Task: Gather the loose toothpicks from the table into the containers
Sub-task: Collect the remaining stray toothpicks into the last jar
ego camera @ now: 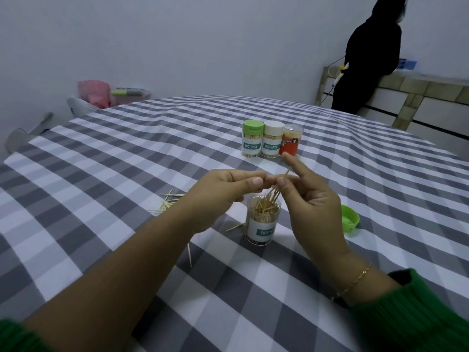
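Note:
An open clear toothpick container stands on the checked tablecloth, partly filled with toothpicks. Just above its mouth, my right hand pinches a small bundle of toothpicks, tips pointing down into the container. My left hand meets it from the left, thumb and fingers pinched at the bundle's top end. Loose toothpicks lie scattered left of the container. Single ones lie at its base and nearer me. The container's green lid lies to its right.
Three closed toothpick containers stand in a row farther back: green-lidded, white-lidded and orange. A person in black stands at a counter at the back right. A pink bag sits beyond the table's far left edge.

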The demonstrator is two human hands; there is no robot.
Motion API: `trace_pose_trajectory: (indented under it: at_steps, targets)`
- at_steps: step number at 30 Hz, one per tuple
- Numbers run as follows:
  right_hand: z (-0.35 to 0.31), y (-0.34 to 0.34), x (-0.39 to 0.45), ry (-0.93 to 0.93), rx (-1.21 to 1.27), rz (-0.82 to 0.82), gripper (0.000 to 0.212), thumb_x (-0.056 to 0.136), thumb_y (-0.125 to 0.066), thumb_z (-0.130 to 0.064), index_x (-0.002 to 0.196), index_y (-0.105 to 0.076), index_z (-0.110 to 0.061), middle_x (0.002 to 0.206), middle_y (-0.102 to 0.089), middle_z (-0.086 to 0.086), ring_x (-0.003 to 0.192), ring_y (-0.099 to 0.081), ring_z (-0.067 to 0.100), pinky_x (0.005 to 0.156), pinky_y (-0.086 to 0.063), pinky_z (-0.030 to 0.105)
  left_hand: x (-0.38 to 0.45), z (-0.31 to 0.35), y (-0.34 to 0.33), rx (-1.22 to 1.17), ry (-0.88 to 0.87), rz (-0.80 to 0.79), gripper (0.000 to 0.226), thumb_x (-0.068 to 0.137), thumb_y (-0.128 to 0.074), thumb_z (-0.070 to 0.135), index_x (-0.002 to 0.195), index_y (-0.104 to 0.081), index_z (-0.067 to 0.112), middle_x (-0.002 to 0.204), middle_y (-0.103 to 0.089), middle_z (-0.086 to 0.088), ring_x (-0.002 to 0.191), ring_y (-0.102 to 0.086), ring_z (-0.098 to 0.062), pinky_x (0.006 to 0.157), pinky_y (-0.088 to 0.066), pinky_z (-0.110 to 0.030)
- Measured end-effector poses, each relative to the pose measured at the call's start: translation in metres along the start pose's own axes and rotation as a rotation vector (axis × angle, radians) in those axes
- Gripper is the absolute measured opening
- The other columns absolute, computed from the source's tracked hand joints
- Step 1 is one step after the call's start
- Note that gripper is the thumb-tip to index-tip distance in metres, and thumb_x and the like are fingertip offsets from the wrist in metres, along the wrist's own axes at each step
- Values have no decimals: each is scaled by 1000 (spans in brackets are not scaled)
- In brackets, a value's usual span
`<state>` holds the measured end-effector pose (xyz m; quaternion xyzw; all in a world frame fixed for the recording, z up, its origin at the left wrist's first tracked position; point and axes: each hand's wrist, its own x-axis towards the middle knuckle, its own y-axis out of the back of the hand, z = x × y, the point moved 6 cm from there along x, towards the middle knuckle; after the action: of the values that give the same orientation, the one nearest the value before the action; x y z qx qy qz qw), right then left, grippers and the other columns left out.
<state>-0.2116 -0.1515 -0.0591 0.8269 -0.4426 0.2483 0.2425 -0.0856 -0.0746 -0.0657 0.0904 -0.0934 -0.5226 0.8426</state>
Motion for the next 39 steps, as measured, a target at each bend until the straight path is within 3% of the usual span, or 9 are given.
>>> trace_pose_trajectory:
  at_steps: [6, 10, 13, 16, 21, 26, 29, 34, 39]
  targets:
    - [1, -1, -1, -23, 77, 4, 25, 92, -54, -6, 110, -59, -24, 101, -68, -8, 98, -65, 7, 83, -51, 15, 2, -4, 8, 72, 35, -29, 25, 93, -55, 20, 116, -64, 25, 110, -69, 5, 108, -60, -12, 95, -45, -31]
    - [-1, -3, -2, -20, 85, -25, 44, 93, -52, -2, 117, -46, -38, 100, -67, -9, 95, -66, 6, 81, -51, 14, -2, -8, 4, 147, 106, -269, 51, 89, -56, 1, 135, -48, 21, 135, -55, 4, 120, -54, -13, 102, -44, -31]
    - [4, -8, -3, -40, 1, -117, 39, 94, -52, -8, 111, -51, -43, 102, -68, -9, 100, -63, 1, 84, -50, 14, -6, -11, 7, 226, 150, -367, 60, 86, -62, 5, 140, -41, 21, 135, -55, 4, 117, -57, -11, 102, -45, -33]
    - [11, -13, -6, -109, -20, -196, 29, 96, -48, -17, 105, -56, -44, 110, -65, -13, 107, -58, -4, 88, -48, 14, -6, -7, 28, 310, 124, -268, 56, 88, -61, 10, 139, -41, 23, 136, -51, 10, 118, -53, -5, 100, -41, -21]
    - [12, -16, -9, -111, -31, -293, 24, 98, -36, -37, 114, -45, -52, 118, -54, -27, 113, -48, -14, 90, -40, 6, -7, -14, 67, 467, 165, -108, 51, 94, -46, 1, 136, -46, 29, 136, -50, 12, 124, -48, -7, 107, -35, -30]
    - [19, -28, -14, -83, -284, -473, 49, 89, -26, -50, 132, -44, -36, 133, -35, -28, 126, -32, -8, 107, -31, 21, -15, -34, 76, 580, 206, 10, 52, 96, -43, 3, 134, -47, 37, 141, -46, 3, 124, -45, -16, 94, -35, -25]
    - [16, -31, -15, -70, -245, -468, 40, 89, -27, -50, 129, -26, -53, 137, -29, -28, 128, -28, -10, 107, -28, 17, -16, -41, 88, 621, 226, 78, 56, 95, -44, 2, 137, -43, 39, 152, -31, 4, 136, -32, -21, 93, -31, -25]
    - [12, -29, -16, -107, -134, -440, 45, 92, -34, -48, 127, -10, -63, 122, -37, -40, 107, -38, -29, 88, -33, -1, -20, -52, 94, 753, 321, 27, 68, 92, -41, -3, 145, -29, 37, 153, -29, 3, 135, -32, -21, 93, -30, -25]
    - [16, -32, -18, -107, -207, -522, 45, 88, -30, -51, 133, -29, -46, 131, -42, -28, 116, -39, -16, 93, -28, -1, -21, -53, 91, 777, 334, 1, 66, 91, -38, -5, 147, -27, 28, 145, -40, 8, 130, -36, -15, 94, -28, -22]
